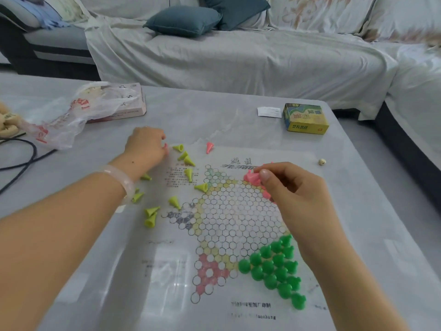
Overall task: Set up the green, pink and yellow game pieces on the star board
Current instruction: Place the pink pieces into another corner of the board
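Head view showed the right hand (293, 187) pinching pink pieces (251, 176) to seat them on the star board (226, 223), while the left hand (145, 149) closed on a stray pink piece (166, 147).

Soft, even daylight — hardly any shadows. Pale glare patches sheen the table (100, 280) near the bottom edge (window-like reflections). Slight overall softness; wide-angle bending at the edges.

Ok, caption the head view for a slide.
Green plastic pawns fill one point of the paper star board; right hand places pink pawns, yellow cones lie scattered.
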Available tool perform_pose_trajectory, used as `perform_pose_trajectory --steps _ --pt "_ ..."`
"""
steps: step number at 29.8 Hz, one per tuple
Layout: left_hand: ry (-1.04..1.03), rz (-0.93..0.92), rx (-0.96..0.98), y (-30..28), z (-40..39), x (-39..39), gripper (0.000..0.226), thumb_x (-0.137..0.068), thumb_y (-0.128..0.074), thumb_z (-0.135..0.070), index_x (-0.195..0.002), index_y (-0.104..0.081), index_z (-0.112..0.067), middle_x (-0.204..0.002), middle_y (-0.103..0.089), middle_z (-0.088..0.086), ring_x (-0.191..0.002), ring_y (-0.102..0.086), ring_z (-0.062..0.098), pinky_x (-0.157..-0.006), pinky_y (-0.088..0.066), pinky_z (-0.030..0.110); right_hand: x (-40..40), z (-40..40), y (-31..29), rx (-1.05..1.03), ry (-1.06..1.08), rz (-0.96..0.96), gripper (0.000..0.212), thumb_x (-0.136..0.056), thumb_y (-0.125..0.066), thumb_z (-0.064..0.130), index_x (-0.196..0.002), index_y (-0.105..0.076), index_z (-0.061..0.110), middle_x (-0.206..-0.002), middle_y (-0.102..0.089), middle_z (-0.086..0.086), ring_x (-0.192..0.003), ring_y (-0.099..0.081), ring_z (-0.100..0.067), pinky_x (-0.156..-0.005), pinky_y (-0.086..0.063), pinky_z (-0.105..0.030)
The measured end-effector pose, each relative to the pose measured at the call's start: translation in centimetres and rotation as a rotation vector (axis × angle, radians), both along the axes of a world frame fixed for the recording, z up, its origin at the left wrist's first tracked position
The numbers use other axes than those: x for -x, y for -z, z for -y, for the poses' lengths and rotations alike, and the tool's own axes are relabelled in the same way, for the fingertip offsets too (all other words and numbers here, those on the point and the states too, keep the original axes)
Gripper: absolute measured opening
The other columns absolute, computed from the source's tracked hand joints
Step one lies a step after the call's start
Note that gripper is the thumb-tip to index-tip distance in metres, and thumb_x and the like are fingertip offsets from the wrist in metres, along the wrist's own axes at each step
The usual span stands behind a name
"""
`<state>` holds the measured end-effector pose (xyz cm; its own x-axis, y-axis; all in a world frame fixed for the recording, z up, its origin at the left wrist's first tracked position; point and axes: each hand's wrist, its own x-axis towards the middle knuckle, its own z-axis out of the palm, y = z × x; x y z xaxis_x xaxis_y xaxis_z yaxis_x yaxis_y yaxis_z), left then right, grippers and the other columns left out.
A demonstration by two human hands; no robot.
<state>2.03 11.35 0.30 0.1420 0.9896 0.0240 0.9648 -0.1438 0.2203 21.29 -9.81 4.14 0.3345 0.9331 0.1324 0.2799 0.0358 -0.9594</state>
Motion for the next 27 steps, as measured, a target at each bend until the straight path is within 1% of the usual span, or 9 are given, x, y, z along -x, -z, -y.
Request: perform_pose_trajectory --steps 3,5,10,13,14,16,20,24,27 --pt "0.019 -0.063 -0.024 0.9 -1.2 -0.2 0.021 -0.088 -0.056 -0.02 -0.097 -0.063 -0.003 -0.108 -0.06 0.023 -0.104 -0.053 0.038 -0.083 -0.043 0.038 -0.8 -0.1 0.1 0.002 -0.001 -0.005 0.013 -0.086 -0.057 0.023 -0.079 -0.068 0.027 -0.081 -0.072 0.013 -0.075 -0.062 -0.013 -0.063 -0.05 -0.027" --pt "0.066 -0.044 -0.039 1.0 -1.1 -0.4 0.016 -0.087 -0.056 -0.018 -0.09 -0.064 -0.005 -0.102 -0.063 0.02 -0.099 -0.054 0.037 -0.077 -0.042 0.036 -1.1 -0.2 0.3 0.008 0.01 -0.015 0.015 -0.086 -0.056 0.024 -0.078 -0.069 0.026 -0.082 -0.072 0.012 -0.077 -0.062 -0.017 -0.064 -0.051 -0.03" --pt "0.139 0.085 -0.112 -1.3 -0.4 -2.2 0.011 -0.085 -0.054 -0.018 -0.086 -0.061 -0.009 -0.097 -0.065 0.014 -0.096 -0.055 0.033 -0.075 -0.039 0.031 -1.4 -0.2 0.4 0.016 0.001 -0.02 0.014 -0.086 -0.056 0.021 -0.08 -0.069 0.023 -0.08 -0.071 0.016 -0.079 -0.063 -0.008 -0.074 -0.054 -0.027" --pt "0.254 0.166 -0.064 -1.9 0.3 -5.5 0.01 -0.083 -0.055 -0.017 -0.085 -0.062 -0.01 -0.095 -0.065 0.01 -0.095 -0.056 0.029 -0.081 -0.044 0.033 -1.5 -0.2 0.3 0.008 0.009 -0.031 0.014 -0.086 -0.056 0.021 -0.079 -0.068 0.023 -0.08 -0.071 0.016 -0.073 -0.062 -0.009 -0.069 -0.052 -0.024" --pt "0.277 0.174 -0.038 -1.7 0.4 -6.6 0.009 -0.082 -0.055 -0.017 -0.083 -0.062 -0.011 -0.094 -0.065 0.008 -0.093 -0.056 0.027 -0.079 -0.045 0.033 -1.5 -0.2 0.3 0.008 0.009 -0.034 0.015 -0.086 -0.056 0.021 -0.078 -0.068 0.024 -0.08 -0.071 0.016 -0.073 -0.062 -0.01 -0.068 -0.052 -0.024" --pt "0.292 0.163 0.01 -1.1 0.5 -8.4 0.009 -0.081 -0.055 -0.018 -0.084 -0.061 -0.011 -0.091 -0.062 0.004 -0.089 -0.055 0.023 -0.074 -0.042 0.03 -1.5 -0.1 0.3 0.012 0.005 -0.04 0.015 -0.086 -0.056 0.021 -0.078 -0.068 0.023 -0.08 -0.071 0.015 -0.076 -0.062 -0.013 -0.069 -0.052 -0.025" --pt "0.309 0.084 0.051 0.2 0.4 -10.0 0.013 -0.085 -0.053 -0.019 -0.091 -0.061 -0.01 -0.093 -0.057 0.004 -0.086 -0.051 0.021 -0.074 -0.041 0.028 -1.7 -0.1 0.3 0.011 -0.004 -0.03 0.014 -0.087 -0.056 0.02 -0.08 -0.068 0.022 -0.08 -0.071 0.017 -0.076 -0.062 -0.012 -0.068 -0.051 -0.022" --pt "0.302 0.089 -0.004 0.7 0.6 -10.2 0.006 -0.084 -0.053 -0.011 -0.079 -0.054 -0.013 -0.098 -0.062 0.011 -0.091 -0.055 0.027 -0.071 -0.039 0.029 -2.1 -0.1 0.3 -0.004 0.012 -0.038 0.014 -0.086 -0.057 0.02 -0.078 -0.067 0.026 -0.071 -0.068 0.023 -0.064 -0.056 0.004 -0.059 -0.046 -0.011" --pt "0.309 0.161 -0.006 0.6 1.2 -9.8 0.007 -0.085 -0.055 -0.012 -0.084 -0.06 -0.008 -0.098 -0.063 0.011 -0.091 -0.055 0.025 -0.074 -0.041 0.029 -2.5 -0.1 -0.1 -0.017 0.031 -0.038 0.014 -0.086 -0.058 0.018 -0.078 -0.067 0.025 -0.066 -0.066 0.023 -0.063 -0.057 0.009 -0.058 -0.044 -0.006"
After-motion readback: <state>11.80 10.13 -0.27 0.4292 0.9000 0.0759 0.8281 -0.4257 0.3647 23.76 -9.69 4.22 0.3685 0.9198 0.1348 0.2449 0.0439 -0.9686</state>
